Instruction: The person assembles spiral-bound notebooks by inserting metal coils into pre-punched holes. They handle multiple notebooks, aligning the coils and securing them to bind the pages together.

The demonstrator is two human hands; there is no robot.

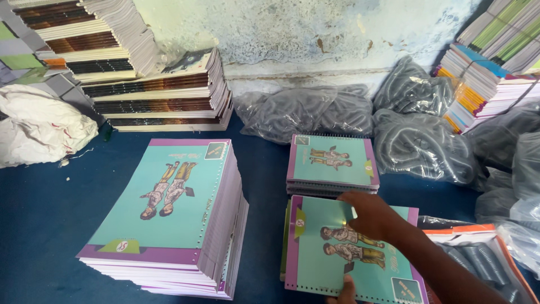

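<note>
My right hand [372, 217] comes in from the lower right and lies on a teal and purple notebook [320, 253] at the bottom middle, fingers curled on its cover near the top edge. Only a bit of my left hand [344, 291] shows, touching the same notebook's near edge, which has punched holes. Just beyond is a small stack of spiral-bound notebooks [332, 163] with the same cover. A tall stack of larger punched, unbound notebooks [169, 197] stands to the left.
Everything rests on a blue surface [50, 225]. Clear bags of grey spiral wire [422, 146] lie along the back and right; one open pack with an orange edge [478, 253] is beside my right arm. More book stacks [157, 95] line the wall; a white cloth [39, 126] lies far left.
</note>
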